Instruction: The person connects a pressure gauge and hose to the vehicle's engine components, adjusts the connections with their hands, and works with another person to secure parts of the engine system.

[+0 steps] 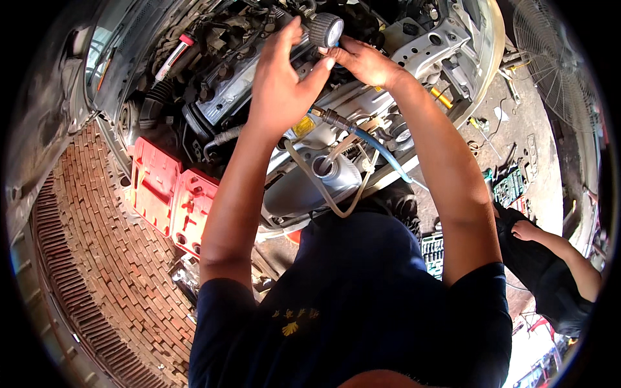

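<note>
A round dial gauge with a black ribbed rim is above the open engine bay. My right hand has its fingers closed just beneath the dial, gripping the gauge at its base. To the left, my left hand is held up with fingers stretched and the thumb toward my right fingertips. Below them runs a blue hose with a metal coupling. A grey jug lies tilted at the car's front edge, a clear tube going into its mouth. Another pale hose loops in front of it.
An open red plastic case rests on the left side of the bay. A red-capped tube lies among engine parts. Tool sets lie on the floor at right, near a large fan and another person's arm.
</note>
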Available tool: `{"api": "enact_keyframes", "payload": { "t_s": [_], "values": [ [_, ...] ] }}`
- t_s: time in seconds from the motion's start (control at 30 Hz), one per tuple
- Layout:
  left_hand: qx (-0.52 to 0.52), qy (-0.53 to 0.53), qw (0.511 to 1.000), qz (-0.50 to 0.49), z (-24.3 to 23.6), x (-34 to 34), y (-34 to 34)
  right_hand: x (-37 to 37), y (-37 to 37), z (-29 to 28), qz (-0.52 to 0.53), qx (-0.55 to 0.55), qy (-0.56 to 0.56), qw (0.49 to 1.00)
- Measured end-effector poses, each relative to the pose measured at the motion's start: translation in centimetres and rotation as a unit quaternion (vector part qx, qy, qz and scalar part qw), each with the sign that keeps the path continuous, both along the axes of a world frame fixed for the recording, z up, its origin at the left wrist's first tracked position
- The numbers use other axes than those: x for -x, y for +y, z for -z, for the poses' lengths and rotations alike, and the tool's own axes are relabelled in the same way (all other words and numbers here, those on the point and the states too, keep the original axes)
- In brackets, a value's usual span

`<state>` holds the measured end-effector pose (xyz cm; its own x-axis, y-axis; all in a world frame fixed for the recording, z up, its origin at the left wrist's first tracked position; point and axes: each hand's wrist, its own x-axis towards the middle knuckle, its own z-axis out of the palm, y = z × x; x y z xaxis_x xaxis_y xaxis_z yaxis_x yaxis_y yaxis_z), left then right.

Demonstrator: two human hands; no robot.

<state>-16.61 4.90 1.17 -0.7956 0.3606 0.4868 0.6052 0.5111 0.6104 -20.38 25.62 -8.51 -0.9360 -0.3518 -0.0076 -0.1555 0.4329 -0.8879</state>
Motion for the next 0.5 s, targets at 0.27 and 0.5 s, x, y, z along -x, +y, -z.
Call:
{"api": "enact_keyframes", "payload": {
  "t_s": [0.27, 0.5],
  "values": [
    [0.005, 0.056, 0.992, 0.111, -2.3, 5.9, 4.7, -0.3, 0.2, 0.5, 0.024, -0.002, 0.046, 0.999],
    [0.148, 0.008, 0.979, 0.141, -0.1, 11.8, 5.3, -0.8, -0.2, -1.6, 0.02, 0.041, -0.009, 0.999]
  ]
}}
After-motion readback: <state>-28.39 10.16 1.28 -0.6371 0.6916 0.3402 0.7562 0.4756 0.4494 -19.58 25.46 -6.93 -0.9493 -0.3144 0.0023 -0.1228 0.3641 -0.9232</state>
